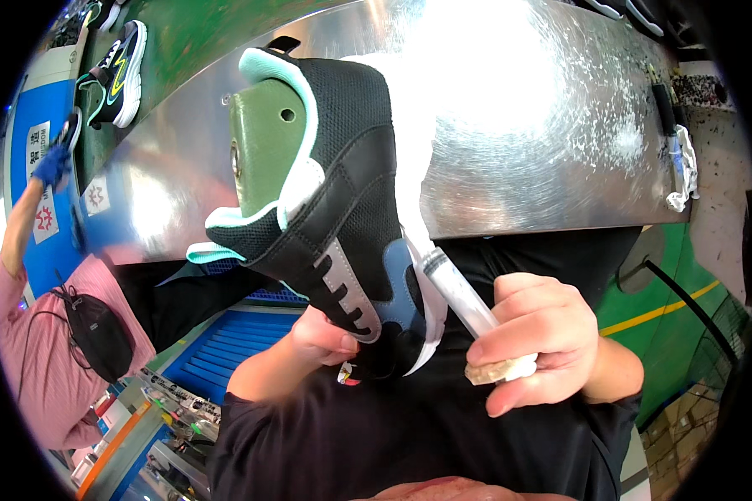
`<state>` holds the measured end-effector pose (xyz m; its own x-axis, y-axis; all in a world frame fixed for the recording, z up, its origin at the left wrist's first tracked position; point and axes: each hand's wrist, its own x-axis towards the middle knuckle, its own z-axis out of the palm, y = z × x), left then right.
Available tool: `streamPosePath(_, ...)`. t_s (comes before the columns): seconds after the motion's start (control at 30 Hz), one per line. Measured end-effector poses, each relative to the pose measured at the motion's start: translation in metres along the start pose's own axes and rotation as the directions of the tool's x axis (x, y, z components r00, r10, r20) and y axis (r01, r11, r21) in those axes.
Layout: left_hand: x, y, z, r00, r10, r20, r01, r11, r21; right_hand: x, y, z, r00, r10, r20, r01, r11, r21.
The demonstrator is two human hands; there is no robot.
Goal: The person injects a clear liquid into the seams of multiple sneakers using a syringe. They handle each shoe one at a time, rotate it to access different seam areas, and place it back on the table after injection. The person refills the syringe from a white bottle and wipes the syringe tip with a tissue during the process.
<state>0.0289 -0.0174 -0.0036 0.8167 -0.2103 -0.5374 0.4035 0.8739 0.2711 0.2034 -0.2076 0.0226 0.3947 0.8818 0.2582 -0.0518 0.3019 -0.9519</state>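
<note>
A black shoe (351,196) with mint lining, grey and blue overlays and a white sole (414,142) is tilted on its side in front of me. A green shoe last (263,138) with a round hole fills its opening. My left hand (313,336) is closed on the shoe near its toe, some fingers hidden behind it. In my right hand (547,338) is a clear syringe (462,292), gripped with fingers wrapped round its rear end. The syringe's tip points at the seam between upper and sole; whether it touches I cannot tell. A whitish-tan lump (501,369) shows between those fingers.
Beyond the shoe lies a scratched, shiny metal table (510,192) with white residue. A dark pen-like tool (663,108) and a crumpled white rag (683,167) lie at its right. Another person's blue-gloved hand (52,167) holds a shoe at left, near another shoe (117,79).
</note>
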Motion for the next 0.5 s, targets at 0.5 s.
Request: streamPosePath(0.5, 0.024, -0.009, -0.01, 0.936, -0.307, 0.171, 0.327, 0.939, -0.104, -0.028, -0.082, -0.012, 0.962, 0.253, 0.098, -0.249, 0.967, -0.058)
